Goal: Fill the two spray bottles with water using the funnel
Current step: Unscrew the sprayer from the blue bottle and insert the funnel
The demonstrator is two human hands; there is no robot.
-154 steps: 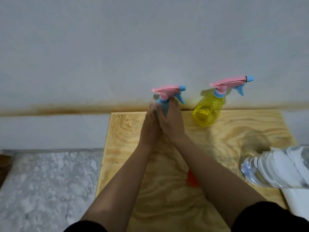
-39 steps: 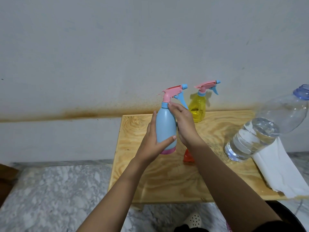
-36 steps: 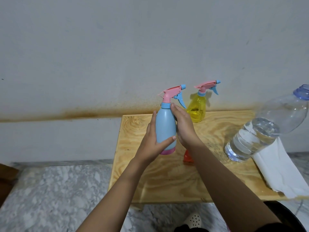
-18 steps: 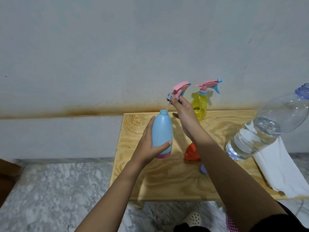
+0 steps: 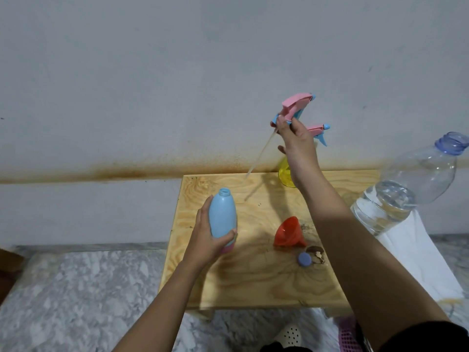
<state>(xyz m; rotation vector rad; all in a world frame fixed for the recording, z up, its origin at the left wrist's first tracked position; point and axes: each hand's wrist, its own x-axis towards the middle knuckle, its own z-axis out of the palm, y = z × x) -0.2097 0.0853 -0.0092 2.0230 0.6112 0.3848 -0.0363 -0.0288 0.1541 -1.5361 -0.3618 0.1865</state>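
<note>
Sprayer (image 5: 295,105) off blue btl (image 5: 222,215).

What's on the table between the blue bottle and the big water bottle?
The red funnel, lying on the wooden table; the person's right arm also crosses that stretch. The head view shows it.

The right grip (image 5: 295,146) hides the neck of the pink spray top (image 5: 297,104) it holds, and its arm hides most of the yellow spray bottle (image 5: 284,174). The left grip (image 5: 208,240) covers the bottom of the blue bottle (image 5: 222,212). At 8 o'clock a brown thing (image 5: 9,270) is cut off by the edge. The brown bit (image 5: 316,254) by the blue cap (image 5: 304,259) is too small to tell.
</note>
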